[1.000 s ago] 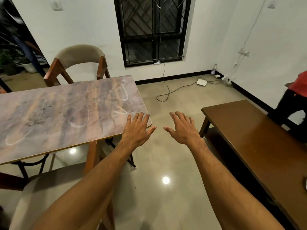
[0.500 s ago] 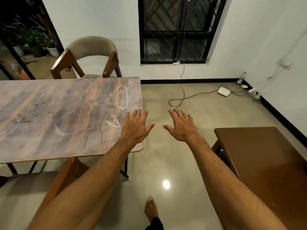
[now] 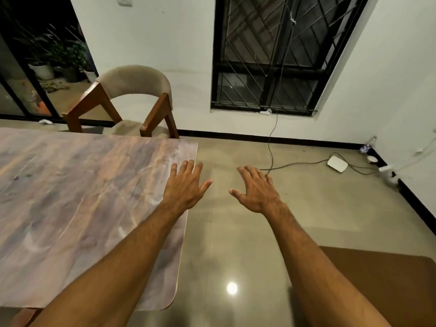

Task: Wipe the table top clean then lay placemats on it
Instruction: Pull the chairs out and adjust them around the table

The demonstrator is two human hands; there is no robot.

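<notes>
The table top (image 3: 77, 199) is a streaky pink-grey marbled slab with pale smear marks, filling the left half of the view. My left hand (image 3: 186, 185) hovers palm down over its right edge, fingers spread and straight, holding nothing. My right hand (image 3: 257, 188) is held out beside it over the floor, also palm down with fingers spread and empty. No cloth or placemats are in view.
A wooden chair (image 3: 127, 102) with a beige curved back stands at the table's far side. A brown wooden bench (image 3: 382, 284) sits at the lower right. On the glossy floor a cable (image 3: 271, 147) runs from the window to a white box (image 3: 337, 163) near the wall.
The view has swung left and moved closer to the table. The brown bench has slid to the lower right corner. Both hands stay outstretched and empty.
</notes>
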